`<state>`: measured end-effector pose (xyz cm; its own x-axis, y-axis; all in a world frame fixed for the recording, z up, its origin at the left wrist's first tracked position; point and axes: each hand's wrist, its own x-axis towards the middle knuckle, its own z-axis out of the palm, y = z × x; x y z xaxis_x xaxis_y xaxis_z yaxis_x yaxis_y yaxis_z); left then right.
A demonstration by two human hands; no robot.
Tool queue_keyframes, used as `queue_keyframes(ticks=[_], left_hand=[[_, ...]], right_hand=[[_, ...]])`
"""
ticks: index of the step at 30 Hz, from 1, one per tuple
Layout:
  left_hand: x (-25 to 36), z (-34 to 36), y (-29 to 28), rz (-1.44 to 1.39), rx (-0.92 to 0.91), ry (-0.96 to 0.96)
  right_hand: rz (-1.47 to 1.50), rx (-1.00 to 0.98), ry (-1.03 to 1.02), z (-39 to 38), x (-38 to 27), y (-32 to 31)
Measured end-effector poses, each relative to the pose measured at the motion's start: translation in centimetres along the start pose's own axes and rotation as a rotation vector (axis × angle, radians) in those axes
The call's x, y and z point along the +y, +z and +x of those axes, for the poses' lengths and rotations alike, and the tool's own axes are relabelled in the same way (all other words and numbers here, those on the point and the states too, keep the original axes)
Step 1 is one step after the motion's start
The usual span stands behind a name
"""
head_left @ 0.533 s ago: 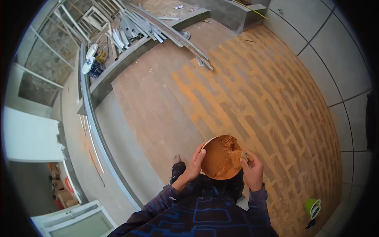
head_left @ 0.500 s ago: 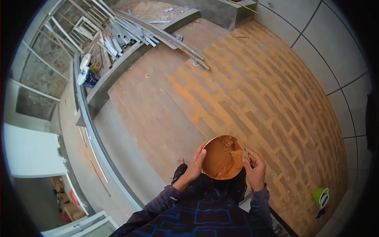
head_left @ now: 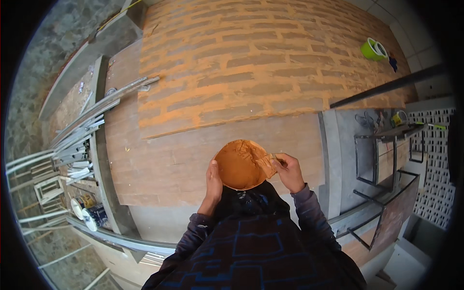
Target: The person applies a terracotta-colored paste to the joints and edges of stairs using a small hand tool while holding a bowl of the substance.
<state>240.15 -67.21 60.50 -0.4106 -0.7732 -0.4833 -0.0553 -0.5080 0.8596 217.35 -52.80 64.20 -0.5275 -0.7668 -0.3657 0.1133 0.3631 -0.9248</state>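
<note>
A round bowl (head_left: 240, 189) full of orange-brown paste (head_left: 235, 164) is held in front of my body, above the floor. My left hand (head_left: 213, 182) grips its left side, thumb near the rim and the other fingers hidden underneath. At the right edge, my right hand (head_left: 289, 173) pinches a small flat scraper (head_left: 266, 166) smeared with the same paste. The scraper's blade lies against the paste and rim. The paste surface is smooth on the left and ridged toward the far side.
Beyond the bowl spreads plank-patterned flooring (head_left: 270, 60) streaked with orange paste along its joints. A green bucket (head_left: 371, 49) stands at far right. Metal bars (head_left: 113, 99) and paint buckets (head_left: 96, 217) are at left. Black metal frames (head_left: 377, 159) stand at right.
My view has turned to the right, so the orange-streaked floor now lies straight ahead and the black frames show. Both hands keep hold of the bowl and scraper.
</note>
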Motion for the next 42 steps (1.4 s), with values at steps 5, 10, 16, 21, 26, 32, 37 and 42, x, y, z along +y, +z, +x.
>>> queue_keyframes(ticks=[5,10,16,21,26,32,37,42], left_hand=[[-1.2,-0.4,0.8,0.263,-0.33,-0.022],[-3.0,-2.4,3.9,0.495,-0.608,-0.086],[-4.4,-2.0,8.3,0.621,-0.997,-0.023],[-2.6,2.6,12.1,0.697,-1.144,-0.097],[-3.6,9.1,18.2,0.968,-1.301,0.201],[-13.7,18.5,24.7,1.29,-1.325,0.261],[-32.1,28.8,28.0,1.413,-1.522,0.671],[-51.8,40.3,30.1,1.586,-1.601,0.713]], right_hand=[[0.412,0.396,0.097,-8.9,5.2,0.4],[1.009,0.675,0.28,-19.1,10.5,2.7],[1.036,0.914,0.045,-22.3,12.0,5.3],[0.993,1.034,0.063,-19.0,9.7,5.1],[0.988,1.137,0.085,-14.3,10.7,2.7],[1.034,1.134,0.113,-4.6,24.5,-1.9],[1.091,1.052,0.177,5.5,46.2,-5.9],[0.986,1.005,0.149,15.8,65.5,-11.2]])
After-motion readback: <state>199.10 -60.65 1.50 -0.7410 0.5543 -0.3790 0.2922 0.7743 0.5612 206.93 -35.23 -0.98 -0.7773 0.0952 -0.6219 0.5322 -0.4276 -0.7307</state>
